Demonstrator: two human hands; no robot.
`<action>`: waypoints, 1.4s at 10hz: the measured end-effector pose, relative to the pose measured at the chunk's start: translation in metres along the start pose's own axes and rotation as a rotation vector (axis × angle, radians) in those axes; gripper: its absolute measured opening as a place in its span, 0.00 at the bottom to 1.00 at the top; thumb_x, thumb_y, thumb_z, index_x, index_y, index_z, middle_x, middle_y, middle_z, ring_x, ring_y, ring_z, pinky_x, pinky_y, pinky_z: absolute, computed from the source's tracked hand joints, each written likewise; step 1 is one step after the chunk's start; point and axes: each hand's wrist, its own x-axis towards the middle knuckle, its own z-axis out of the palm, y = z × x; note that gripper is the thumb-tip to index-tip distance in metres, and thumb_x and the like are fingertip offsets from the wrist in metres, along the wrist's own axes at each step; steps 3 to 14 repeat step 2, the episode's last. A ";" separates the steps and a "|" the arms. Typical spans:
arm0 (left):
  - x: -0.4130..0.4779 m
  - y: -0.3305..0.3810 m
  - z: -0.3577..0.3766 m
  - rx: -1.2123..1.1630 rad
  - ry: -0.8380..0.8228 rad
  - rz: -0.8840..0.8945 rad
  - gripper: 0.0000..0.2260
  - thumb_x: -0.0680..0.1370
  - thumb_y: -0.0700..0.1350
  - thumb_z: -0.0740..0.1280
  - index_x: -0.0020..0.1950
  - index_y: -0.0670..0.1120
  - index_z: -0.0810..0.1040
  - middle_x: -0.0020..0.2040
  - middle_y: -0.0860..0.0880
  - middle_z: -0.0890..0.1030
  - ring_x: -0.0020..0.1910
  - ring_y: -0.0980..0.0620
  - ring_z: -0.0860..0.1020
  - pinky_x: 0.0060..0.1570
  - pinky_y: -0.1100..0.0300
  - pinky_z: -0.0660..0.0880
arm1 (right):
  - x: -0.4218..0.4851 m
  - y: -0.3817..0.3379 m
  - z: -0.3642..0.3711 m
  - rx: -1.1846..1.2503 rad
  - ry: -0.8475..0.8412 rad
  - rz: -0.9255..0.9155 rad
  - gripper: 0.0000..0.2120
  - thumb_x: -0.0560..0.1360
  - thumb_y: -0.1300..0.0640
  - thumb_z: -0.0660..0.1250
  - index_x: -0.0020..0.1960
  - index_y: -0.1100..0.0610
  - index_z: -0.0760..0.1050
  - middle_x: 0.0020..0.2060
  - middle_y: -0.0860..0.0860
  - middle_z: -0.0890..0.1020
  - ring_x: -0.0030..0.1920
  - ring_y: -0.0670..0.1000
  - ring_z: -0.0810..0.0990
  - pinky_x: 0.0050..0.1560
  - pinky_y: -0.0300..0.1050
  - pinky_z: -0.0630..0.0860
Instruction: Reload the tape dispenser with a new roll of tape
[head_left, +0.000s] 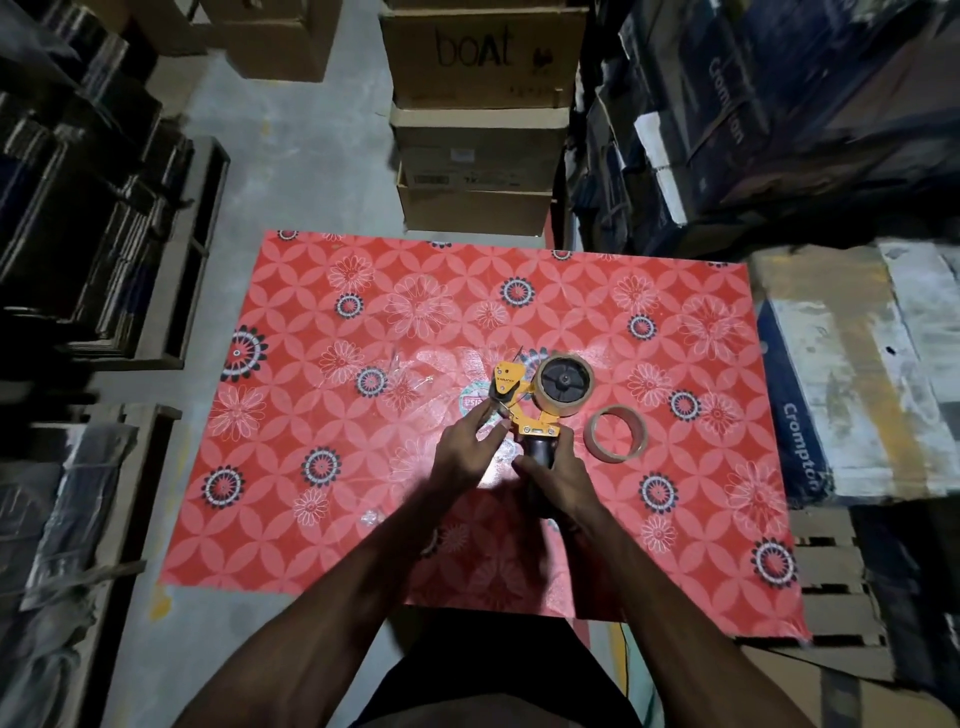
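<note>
A yellow tape dispenser (514, 395) with a black handle is held just above the red flowered table (363, 519). A brown roll of tape (565, 387) sits on its black hub. My right hand (558, 475) is wrapped around the handle from below. My left hand (465, 447) pinches at the front of the dispenser, near the roller and blade; what is between its fingertips is too small to tell. A bare cardboard core (615, 432) lies flat on the table just right of the dispenser.
Scraps of clear film (410, 371) lie on the table left of the dispenser. Stacked cardboard boxes (483, 119) stand behind the table, more boxes (841, 384) on the right, and racks of flat cartons (104, 249) on the left.
</note>
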 end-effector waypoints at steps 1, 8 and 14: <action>-0.009 0.015 -0.005 -0.042 0.031 -0.041 0.12 0.82 0.52 0.66 0.65 0.56 0.79 0.62 0.63 0.81 0.66 0.51 0.80 0.68 0.47 0.75 | -0.009 -0.003 -0.003 -0.015 0.044 -0.023 0.29 0.70 0.40 0.75 0.64 0.38 0.63 0.54 0.50 0.84 0.53 0.58 0.84 0.56 0.61 0.81; -0.013 0.016 -0.010 -0.019 0.036 -0.107 0.24 0.82 0.53 0.66 0.76 0.47 0.72 0.73 0.48 0.77 0.71 0.48 0.76 0.71 0.49 0.73 | -0.016 -0.010 -0.004 -0.078 0.096 -0.043 0.27 0.74 0.43 0.73 0.67 0.43 0.64 0.55 0.51 0.83 0.54 0.58 0.83 0.56 0.57 0.80; -0.013 0.016 -0.010 -0.019 0.036 -0.107 0.24 0.82 0.53 0.66 0.76 0.47 0.72 0.73 0.48 0.77 0.71 0.48 0.76 0.71 0.49 0.73 | -0.016 -0.010 -0.004 -0.078 0.096 -0.043 0.27 0.74 0.43 0.73 0.67 0.43 0.64 0.55 0.51 0.83 0.54 0.58 0.83 0.56 0.57 0.80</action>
